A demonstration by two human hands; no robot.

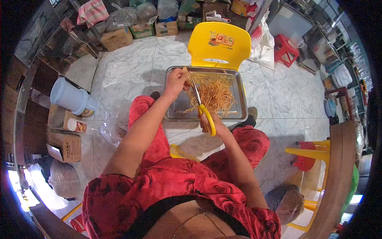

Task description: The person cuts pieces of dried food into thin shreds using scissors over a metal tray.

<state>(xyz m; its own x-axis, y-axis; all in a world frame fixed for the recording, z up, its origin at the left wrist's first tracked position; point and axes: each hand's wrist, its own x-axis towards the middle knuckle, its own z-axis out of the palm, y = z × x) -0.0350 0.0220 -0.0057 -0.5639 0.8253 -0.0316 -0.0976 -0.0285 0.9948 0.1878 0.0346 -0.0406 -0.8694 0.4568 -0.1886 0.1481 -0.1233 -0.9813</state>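
Note:
My left hand (177,82) is closed on a small light-brown piece over the left rim of a metal tray (170,107). In my right hand (211,122), at the tray's front edge, is a pair of scissors with yellow handles (207,119). Their blades point up and left, with the tips beside the piece at my left fingers. Thin golden-brown strips (217,93) lie heaped in the tray, and some are scattered near its edges. The tray rests in front of a yellow chair back (219,42).
Blue-grey buckets (69,95), a small white tub (76,125) and a cardboard box (65,146) stand on the left. A red stool (285,51) is at the back right. On the right are a yellow stool (308,153) and a wooden table edge (338,171).

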